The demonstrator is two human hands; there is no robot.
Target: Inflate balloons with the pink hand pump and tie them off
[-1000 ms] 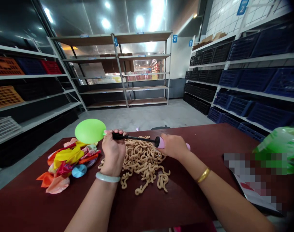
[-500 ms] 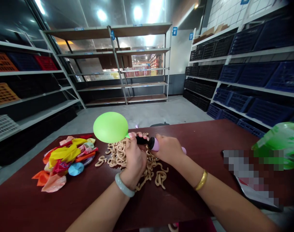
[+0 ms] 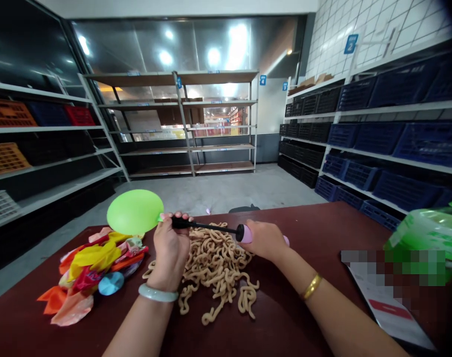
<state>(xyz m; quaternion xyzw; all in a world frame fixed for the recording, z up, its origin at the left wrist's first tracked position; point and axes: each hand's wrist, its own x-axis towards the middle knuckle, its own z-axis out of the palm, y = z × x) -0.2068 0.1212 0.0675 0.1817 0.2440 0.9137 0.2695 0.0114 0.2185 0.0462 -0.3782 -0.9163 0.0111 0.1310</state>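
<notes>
A green balloon (image 3: 135, 212), blown up, sits to the left on the black end of a hand balloon pump (image 3: 213, 227). My left hand (image 3: 170, 250) is closed round that black end, with the balloon's neck at its thumb. My right hand (image 3: 266, 241) grips the lilac body of the pump. Between both hands a thin black rod shows, so the pump is drawn out. Below it lies a heap of beige, twisted, worm-like pieces (image 3: 218, 267). Left of my left hand are limp, mostly uninflated balloons (image 3: 94, 260) in several colours.
The dark red table (image 3: 293, 317) carries a green-tinted plastic container (image 3: 415, 233) and a flat, partly blurred item (image 3: 391, 310) at the right. Shelves with blue crates (image 3: 393, 186) stand right, coloured crates (image 3: 8, 113) left, and a rack (image 3: 189, 148) behind.
My left hand has moved left, away from my right hand, carrying the balloon along. The pump's rod has come out between them. The view has tilted up somewhat.
</notes>
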